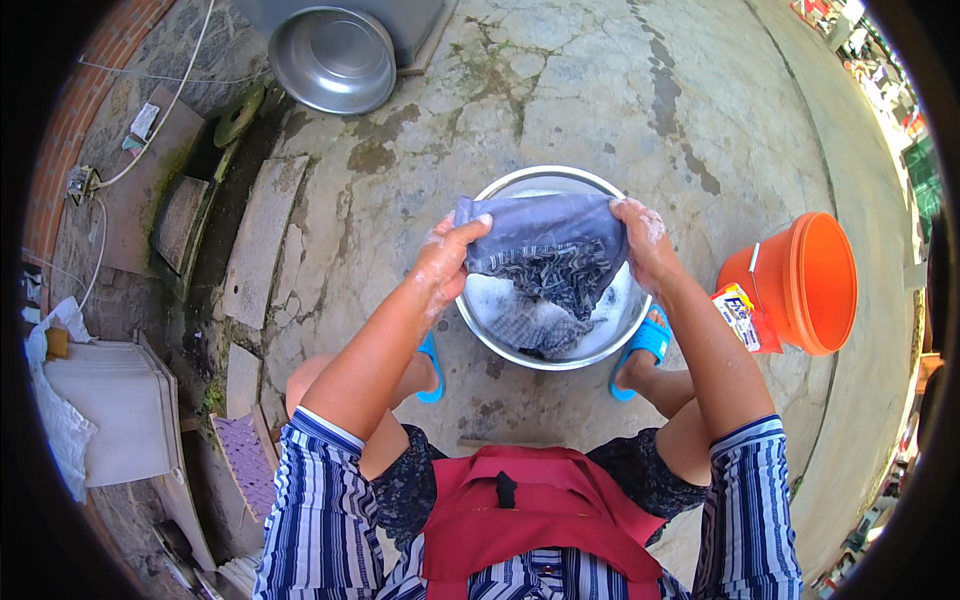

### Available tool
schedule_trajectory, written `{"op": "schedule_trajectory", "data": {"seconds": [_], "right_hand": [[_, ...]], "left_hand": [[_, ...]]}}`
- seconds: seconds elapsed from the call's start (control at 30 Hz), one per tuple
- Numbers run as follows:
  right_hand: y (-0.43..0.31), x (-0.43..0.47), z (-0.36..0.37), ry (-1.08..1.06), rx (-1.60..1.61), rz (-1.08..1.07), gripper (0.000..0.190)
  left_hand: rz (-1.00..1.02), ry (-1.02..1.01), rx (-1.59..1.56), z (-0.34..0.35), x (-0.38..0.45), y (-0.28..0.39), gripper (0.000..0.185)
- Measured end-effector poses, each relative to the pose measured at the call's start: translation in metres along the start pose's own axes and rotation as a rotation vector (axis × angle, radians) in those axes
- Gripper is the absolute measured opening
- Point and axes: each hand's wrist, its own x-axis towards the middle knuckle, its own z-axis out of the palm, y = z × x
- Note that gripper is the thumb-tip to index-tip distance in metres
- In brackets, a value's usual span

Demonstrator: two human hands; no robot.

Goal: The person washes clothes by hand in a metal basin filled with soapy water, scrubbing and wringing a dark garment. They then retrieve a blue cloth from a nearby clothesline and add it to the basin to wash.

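Note:
Between my two soapy hands a wet blue-grey cloth garment [547,221] is stretched out over a round metal basin [555,365]. My left hand [448,255] grips its left edge, thumb on top. The right edge is held in my right hand [646,238], which has suds on its back. From the garment hangs a bunched, dark patterned part [566,270]; whether it belongs to the same piece, I cannot tell. Below it, a checked cloth [536,326] lies partly under white suds [484,296] in the basin.
To the right, an orange bucket [806,285] lies tipped beside a printed detergent packet [739,315]. A second metal basin [334,60] leans against a grey block at the upper left. Stone slabs [264,240] edge a gutter on the left. My feet in blue slippers [651,341] flank the basin.

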Motion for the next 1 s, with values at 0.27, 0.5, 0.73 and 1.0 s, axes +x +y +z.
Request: {"op": "schedule_trajectory", "data": {"seconds": [0.27, 0.5, 0.73, 1.0], "right_hand": [[-0.008, -0.004, 0.003, 0.034, 0.01, 0.082, 0.014], [-0.012, -0.012, 0.013, -0.052, -0.204, 0.055, 0.023], [-0.007, -0.012, 0.015, -0.162, -0.296, 0.053, 0.03], [-0.016, -0.021, 0.014, -0.233, -0.268, -0.005, 0.024]], "left_hand": [[0.044, 0.04, 0.036, 0.0, 0.0, -0.003, 0.032], [0.119, 0.072, 0.169, 0.002, 0.004, -0.014, 0.036], [-0.031, -0.198, 0.103, 0.032, -0.007, -0.007, 0.04], [-0.012, 0.032, 0.287, 0.05, -0.01, -0.009, 0.028]]}}
